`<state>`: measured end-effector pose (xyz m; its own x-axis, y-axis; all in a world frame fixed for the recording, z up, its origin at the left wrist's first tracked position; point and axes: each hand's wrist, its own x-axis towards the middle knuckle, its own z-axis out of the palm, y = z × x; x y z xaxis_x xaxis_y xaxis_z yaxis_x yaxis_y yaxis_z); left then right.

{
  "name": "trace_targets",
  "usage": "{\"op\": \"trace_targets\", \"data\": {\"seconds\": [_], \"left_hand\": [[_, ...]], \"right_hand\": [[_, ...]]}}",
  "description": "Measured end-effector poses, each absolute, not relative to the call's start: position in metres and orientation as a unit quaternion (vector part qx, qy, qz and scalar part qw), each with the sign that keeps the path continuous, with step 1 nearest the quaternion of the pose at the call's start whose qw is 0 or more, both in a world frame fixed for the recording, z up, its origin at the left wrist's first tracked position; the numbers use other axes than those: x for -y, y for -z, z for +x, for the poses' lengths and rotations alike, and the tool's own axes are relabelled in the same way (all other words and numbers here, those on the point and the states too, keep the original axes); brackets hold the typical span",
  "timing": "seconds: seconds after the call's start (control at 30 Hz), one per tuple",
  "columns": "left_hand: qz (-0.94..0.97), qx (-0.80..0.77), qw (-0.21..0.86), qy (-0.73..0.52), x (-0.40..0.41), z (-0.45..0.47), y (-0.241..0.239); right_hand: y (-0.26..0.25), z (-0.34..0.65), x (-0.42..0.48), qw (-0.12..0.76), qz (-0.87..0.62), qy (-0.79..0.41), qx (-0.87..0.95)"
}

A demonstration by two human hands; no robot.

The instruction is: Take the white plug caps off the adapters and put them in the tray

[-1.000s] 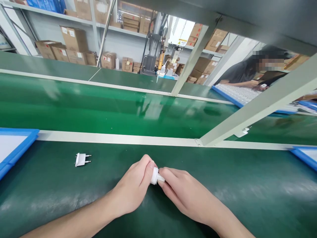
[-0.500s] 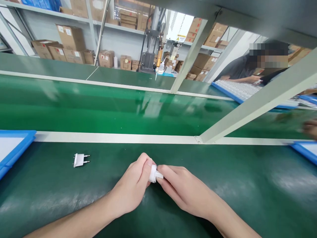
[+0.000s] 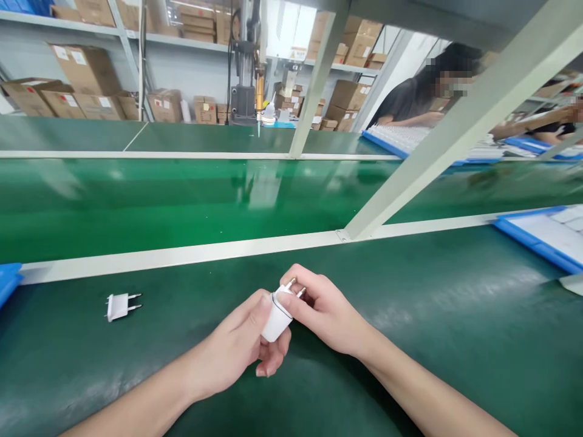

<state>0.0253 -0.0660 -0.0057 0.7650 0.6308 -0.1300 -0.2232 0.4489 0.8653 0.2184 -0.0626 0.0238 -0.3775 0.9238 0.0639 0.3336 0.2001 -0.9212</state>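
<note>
A white plug-in charger (image 3: pixel 276 321) with two metal pins is between my hands, tilted with its pins toward the upper right. My left hand (image 3: pixel 243 337) closes around the lower body, thumb on its side. My right hand (image 3: pixel 321 309) grips the pin end, its thumb pressed on the white face by a thin dark seam line. On the green worktop to the left lies a separate white two-pin plug piece (image 3: pixel 118 306), apart from both hands.
A blue-edged tray (image 3: pixel 542 243) with white items sits at the right, and another blue tray corner (image 3: pixel 8 282) at the left. A slanted metal post (image 3: pixel 410 164) rises beyond my hands. Across the green belt (image 3: pixel 182 200), a person (image 3: pixel 410 91) works behind a tray.
The charger has turned in my hands, so its pins and body now show. My view has swung right, and the loose plug piece appears farther left.
</note>
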Motion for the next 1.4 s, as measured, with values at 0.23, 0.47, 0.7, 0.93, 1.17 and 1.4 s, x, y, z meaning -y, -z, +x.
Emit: {"op": "trace_targets", "data": {"seconds": [0.23,0.47,0.7,0.93,1.17,1.4], "left_hand": [[0.615,-0.347,0.674,-0.217,0.065,0.014,-0.004],[0.651,-0.373,0.629,-0.204,0.069,0.015,-0.007],[0.666,-0.354,0.623,-0.204,0.069,0.011,-0.005],[0.703,-0.322,0.592,-0.229,0.069,0.01,-0.004],[0.707,-0.344,0.58,-0.214,0.072,0.011,-0.003],[0.737,-0.332,0.557,-0.191,0.071,0.009,-0.002]], "right_hand": [[-0.029,0.216,0.069,0.318,-0.425,-0.427,0.732],[-0.035,0.214,0.069,0.295,-0.405,-0.358,0.788],[-0.035,0.213,0.069,0.287,-0.384,-0.337,0.81],[-0.04,0.216,0.07,0.283,-0.349,-0.284,0.847],[-0.039,0.216,0.071,0.263,-0.338,-0.26,0.865],[-0.043,0.221,0.068,0.232,-0.301,-0.284,0.88]]}}
